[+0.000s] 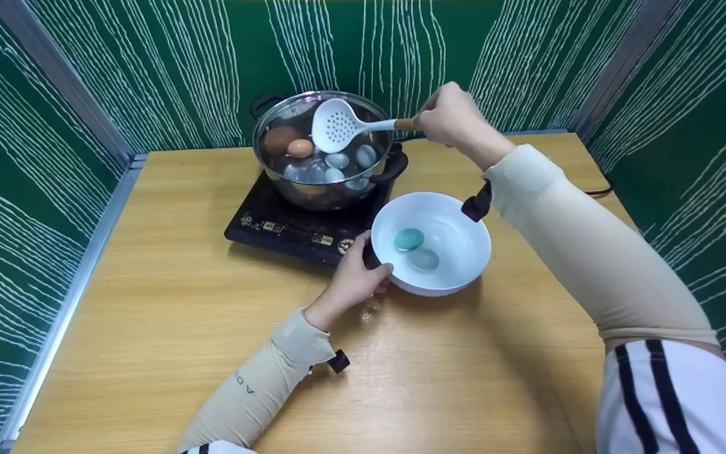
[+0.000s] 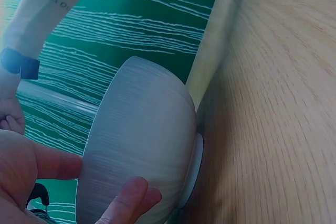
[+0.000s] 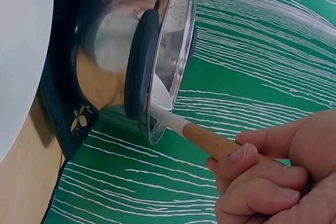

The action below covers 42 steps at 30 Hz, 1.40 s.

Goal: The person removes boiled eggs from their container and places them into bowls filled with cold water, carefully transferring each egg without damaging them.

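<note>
My right hand (image 1: 454,116) grips the wooden handle of a white skimmer (image 1: 336,126), also seen in the right wrist view. The skimmer's perforated head shows over the pot (image 1: 319,195), with no egg on it. Inside the pot are a brown egg (image 1: 300,148) and several pale bluish eggs (image 1: 366,156). My left hand (image 1: 357,274) holds a white bowl (image 1: 457,252) at its left side, thumb at the rim and fingers against the outer wall (image 2: 147,129). In the bowl lie a blue-green egg (image 1: 409,239) and a paler egg (image 1: 423,260).
The pot, with black handles (image 1: 394,165), stands on a black induction cooker (image 1: 293,233) at the back of the wooden table (image 1: 167,302). Drops of water (image 1: 368,310) lie near the bowl. Green walls (image 1: 394,57) with white streaks enclose the table, and a cable (image 1: 599,192) runs at the right.
</note>
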Motion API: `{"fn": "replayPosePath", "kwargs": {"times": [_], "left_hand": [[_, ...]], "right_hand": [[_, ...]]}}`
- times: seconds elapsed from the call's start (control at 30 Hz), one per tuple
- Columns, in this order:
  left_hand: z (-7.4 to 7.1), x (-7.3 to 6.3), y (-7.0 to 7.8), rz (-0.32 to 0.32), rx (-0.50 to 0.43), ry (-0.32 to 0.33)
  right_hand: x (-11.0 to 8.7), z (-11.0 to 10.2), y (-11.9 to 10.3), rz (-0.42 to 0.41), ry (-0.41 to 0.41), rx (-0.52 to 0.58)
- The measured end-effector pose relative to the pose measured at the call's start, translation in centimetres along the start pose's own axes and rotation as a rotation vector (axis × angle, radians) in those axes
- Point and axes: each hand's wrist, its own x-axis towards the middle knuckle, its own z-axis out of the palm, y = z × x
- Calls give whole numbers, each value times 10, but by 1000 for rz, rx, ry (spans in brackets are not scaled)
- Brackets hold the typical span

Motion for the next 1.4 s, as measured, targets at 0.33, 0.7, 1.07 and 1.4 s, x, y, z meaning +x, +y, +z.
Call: {"fn": "replayPosePath", "kwargs": {"times": [0.33,0.7,1.07,1.4], "left_hand": [[0,1,0,5,2,5],[-1,2,0,14,18,12],[0,1,-2,18,-14,1],[1,1,-1,21,19,5]], "right_hand": [[0,15,-11,-60,31,-38],[-2,23,-19,-82,25,-47],[-9,36,-23,-134,-29,-82],[-3,22,-21,-128,-240,-82]]}}
